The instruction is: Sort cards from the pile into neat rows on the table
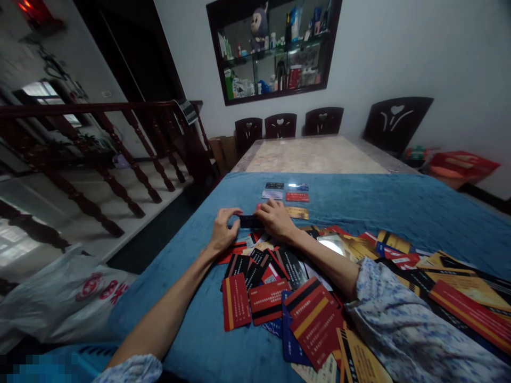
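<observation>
Both my hands pinch the ends of a small black card (250, 221) just above the blue cloth (359, 199). My left hand (223, 230) grips its left end with curled fingers. My right hand (276, 219) grips its right end. A loose heap of red, black and gold cards (275, 276) lies under and around my forearms. Beyond my hands a few cards are laid out in neat rows: a black one (274, 185), a blue one (297, 186), a red one (297, 197) and a gold one (297, 213).
The blue cloth covers the near half of a long marble-topped table (315, 154). Dark chairs (323, 121) stand at its far end and right side. A wooden stair railing (120, 143) runs on the left. A white plastic bag (59, 298) lies at lower left.
</observation>
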`<move>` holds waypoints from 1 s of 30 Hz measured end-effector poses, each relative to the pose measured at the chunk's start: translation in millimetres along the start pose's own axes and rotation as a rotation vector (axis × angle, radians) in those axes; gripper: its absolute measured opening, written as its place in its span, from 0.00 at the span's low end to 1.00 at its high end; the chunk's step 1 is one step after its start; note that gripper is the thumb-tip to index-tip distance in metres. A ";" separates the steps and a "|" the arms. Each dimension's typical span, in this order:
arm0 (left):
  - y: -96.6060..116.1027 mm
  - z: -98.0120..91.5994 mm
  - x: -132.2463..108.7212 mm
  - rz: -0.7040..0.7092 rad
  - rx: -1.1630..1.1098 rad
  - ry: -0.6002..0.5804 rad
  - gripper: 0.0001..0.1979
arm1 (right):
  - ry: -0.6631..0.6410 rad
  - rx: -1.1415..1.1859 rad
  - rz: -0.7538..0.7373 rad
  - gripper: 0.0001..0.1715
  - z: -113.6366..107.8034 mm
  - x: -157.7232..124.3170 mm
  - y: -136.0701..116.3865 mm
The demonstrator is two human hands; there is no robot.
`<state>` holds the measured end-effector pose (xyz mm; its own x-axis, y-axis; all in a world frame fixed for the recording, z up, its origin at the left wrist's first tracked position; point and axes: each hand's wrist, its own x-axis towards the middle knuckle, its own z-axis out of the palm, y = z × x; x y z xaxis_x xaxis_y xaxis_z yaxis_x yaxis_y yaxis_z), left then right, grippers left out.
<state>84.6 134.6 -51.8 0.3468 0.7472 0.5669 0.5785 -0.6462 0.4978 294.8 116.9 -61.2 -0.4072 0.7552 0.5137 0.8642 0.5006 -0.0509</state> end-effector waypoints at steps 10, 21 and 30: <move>-8.5 8.9 -0.8 0.085 0.161 -0.220 0.21 | -0.116 -0.071 0.052 0.19 -1.8 -1.1 -4.5; -12.1 15.2 0.8 0.013 0.251 -0.321 0.27 | -0.253 -0.047 0.230 0.23 -15.6 0.6 -8.5; -0.3 10.0 10.7 -0.035 0.260 -0.321 0.27 | -0.310 0.035 0.228 0.34 -26.3 7.0 -3.8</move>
<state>95.6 144.3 -52.5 0.5120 0.8053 0.2989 0.7470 -0.5892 0.3078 296.4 109.2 -34.9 -0.2800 0.9383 0.2029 0.9346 0.3147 -0.1656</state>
